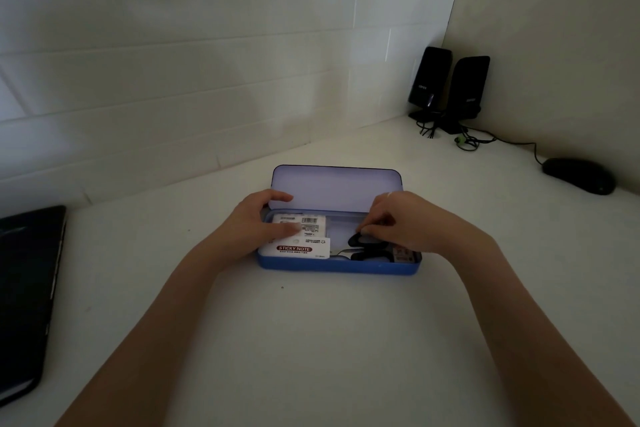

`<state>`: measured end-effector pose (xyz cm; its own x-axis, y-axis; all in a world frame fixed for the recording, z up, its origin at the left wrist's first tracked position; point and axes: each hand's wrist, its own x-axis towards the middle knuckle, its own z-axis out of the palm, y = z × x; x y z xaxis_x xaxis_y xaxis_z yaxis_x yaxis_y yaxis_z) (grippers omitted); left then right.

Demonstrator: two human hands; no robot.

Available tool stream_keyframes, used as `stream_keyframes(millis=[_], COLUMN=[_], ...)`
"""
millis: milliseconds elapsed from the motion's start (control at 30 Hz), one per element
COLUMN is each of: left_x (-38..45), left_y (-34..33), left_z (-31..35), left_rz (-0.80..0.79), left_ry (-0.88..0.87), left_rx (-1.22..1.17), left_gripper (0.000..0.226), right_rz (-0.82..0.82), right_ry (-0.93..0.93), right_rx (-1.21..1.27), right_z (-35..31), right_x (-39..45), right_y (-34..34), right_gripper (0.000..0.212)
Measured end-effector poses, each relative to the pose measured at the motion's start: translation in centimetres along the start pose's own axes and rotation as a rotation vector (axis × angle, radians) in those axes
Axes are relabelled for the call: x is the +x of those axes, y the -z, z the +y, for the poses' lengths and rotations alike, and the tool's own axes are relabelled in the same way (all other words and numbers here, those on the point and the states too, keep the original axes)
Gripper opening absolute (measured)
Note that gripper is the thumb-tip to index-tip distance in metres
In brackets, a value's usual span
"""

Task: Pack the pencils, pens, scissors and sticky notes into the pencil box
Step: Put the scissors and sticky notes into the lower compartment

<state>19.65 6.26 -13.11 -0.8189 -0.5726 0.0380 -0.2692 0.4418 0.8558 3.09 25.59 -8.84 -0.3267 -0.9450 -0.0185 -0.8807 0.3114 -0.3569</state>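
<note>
Both hands work inside the open blue pencil box (337,269) at the centre of the frame.

The white desk (311,340) carries a dark tablet (27,298) at the left edge, two speakers (450,87) and a mouse (578,176) at the upper right. The left hand (256,222) rests flat-fingered on the sticky notes (298,246) in the box's left half. The right hand (398,218) pinches the black scissors (363,248) handle in its right half.
</note>
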Motion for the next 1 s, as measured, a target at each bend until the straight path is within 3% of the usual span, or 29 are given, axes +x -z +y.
stream_keyframes(millis=[233,400,500,600,700,867,1000], left_x=[-0.2,-0.3,-0.3,-0.4,-0.4,-0.5,-0.5], left_y=[0.1,0.1,0.2,0.2,0.0,0.1,0.1], left_z=[0.3,0.4,0.4,0.4,0.5,0.6,0.6], left_rz=[-0.007,-0.008,-0.01,-0.007,0.028,0.056,0.066], left_ry=[-0.013,-0.006,0.005,0.008,0.007,0.002,-0.018], left_rx=[-0.015,0.0,-0.019,-0.02,-0.046,-0.133,-0.107], left_gripper=[0.048,0.048,0.049,0.05,0.045,0.042,0.043], right_rz=[-0.006,0.064,0.139,0.346,0.488,0.469,0.487], right_ry=[0.111,0.015,-0.006,-0.129,-0.219,-0.371,-0.29], right_rx=[0.005,-0.028,0.078,0.245,0.214,0.322,0.27], right_z=[-0.3,0.1,0.5,1.6,3.2,4.6,4.0], right_x=[0.3,0.4,0.3,0.1,0.3,1.0,0.8], right_y=[-0.8,-0.6,-0.6,0.1,-0.3,-1.7,-1.3], right_gripper=[0.026,0.037,0.048,0.038,0.03,0.028,0.022])
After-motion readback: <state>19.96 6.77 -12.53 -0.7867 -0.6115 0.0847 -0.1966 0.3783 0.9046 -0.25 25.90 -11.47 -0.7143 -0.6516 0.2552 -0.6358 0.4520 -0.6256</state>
